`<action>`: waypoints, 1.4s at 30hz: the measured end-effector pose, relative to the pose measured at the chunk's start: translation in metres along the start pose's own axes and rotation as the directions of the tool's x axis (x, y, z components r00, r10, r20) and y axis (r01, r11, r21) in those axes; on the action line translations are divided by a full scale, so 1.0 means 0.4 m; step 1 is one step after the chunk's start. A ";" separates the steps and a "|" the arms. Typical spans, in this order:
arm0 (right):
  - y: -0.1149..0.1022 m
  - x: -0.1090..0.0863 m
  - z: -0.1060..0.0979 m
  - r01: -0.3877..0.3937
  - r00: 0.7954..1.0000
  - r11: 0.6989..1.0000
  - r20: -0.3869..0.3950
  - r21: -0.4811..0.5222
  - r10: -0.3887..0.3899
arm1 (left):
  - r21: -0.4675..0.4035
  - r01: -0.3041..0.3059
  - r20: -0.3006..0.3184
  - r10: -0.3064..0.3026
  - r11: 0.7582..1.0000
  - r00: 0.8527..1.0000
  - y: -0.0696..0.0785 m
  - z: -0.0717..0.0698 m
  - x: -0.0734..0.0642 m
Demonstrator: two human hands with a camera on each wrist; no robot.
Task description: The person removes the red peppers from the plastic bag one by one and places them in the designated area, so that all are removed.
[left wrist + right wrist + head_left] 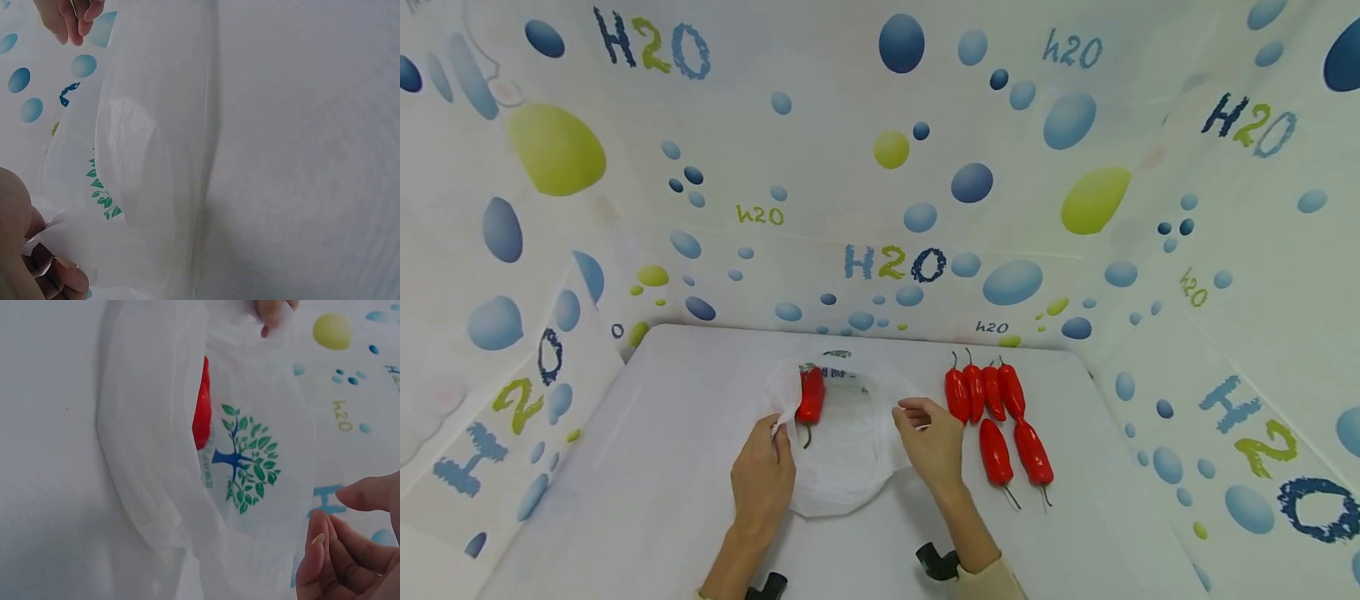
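Note:
A thin white plastic bag with a green tree print stands with its mouth spread on the table. Inside it lies one red pepper, its stem toward me; part of that pepper shows through the mouth in the right wrist view. My left hand pinches the bag's left rim between thumb and fingers. Beside the right rim is my right hand, fingers loosely bent. In the right wrist view, a gap separates the right hand's thumb from its fingers, with nothing seen between them.
Several red peppers with long stems lie on the white table right of the bag, in two rows. A white sheet printed with blue and green drops and H2O lettering surrounds the table at the back and sides.

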State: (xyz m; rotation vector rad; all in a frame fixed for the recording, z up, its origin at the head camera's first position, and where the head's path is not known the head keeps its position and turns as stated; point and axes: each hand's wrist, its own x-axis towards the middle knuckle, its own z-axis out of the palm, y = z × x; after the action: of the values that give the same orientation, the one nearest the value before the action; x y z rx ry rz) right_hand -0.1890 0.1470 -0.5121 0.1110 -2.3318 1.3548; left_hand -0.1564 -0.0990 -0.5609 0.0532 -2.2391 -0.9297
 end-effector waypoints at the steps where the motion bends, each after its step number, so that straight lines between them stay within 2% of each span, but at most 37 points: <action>1: -0.001 0.001 0.006 -0.001 1.000 1.000 0.011 -0.002 0.001 | 0.000 0.002 0.000 -0.002 1.000 1.000 0.001 0.000 0.000; 10: 0.006 0.013 0.071 0.034 0.996 0.999 0.085 -0.032 -0.031 | -0.004 -0.015 -0.018 0.015 1.000 1.000 0.003 0.002 0.000; 18: -0.014 0.016 0.130 -0.031 0.974 0.999 0.221 -0.035 0.038 | -0.002 -0.025 -0.028 0.025 1.000 0.999 -0.001 0.004 -0.005; 22: -0.027 0.023 0.151 -0.047 0.963 0.998 0.264 -0.039 0.055 | -0.008 -0.033 -0.041 0.033 0.999 0.999 -0.001 0.006 -0.004; 34: 0.003 0.041 0.252 -0.146 0.948 0.989 0.292 0.038 0.129 | 0.010 -0.037 -0.042 0.037 0.999 0.998 -0.007 0.006 0.001; 42: -0.011 0.035 0.297 -0.181 0.942 0.983 0.289 0.011 0.170 | 0.008 -0.039 -0.040 0.039 0.999 0.998 -0.012 0.007 0.000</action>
State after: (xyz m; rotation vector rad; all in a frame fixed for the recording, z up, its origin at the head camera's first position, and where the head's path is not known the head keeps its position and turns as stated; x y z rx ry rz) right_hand -0.2398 0.0466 -0.5532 0.1207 -2.6096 1.5590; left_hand -0.1591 -0.1010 -0.5655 0.0310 -2.1990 -0.8918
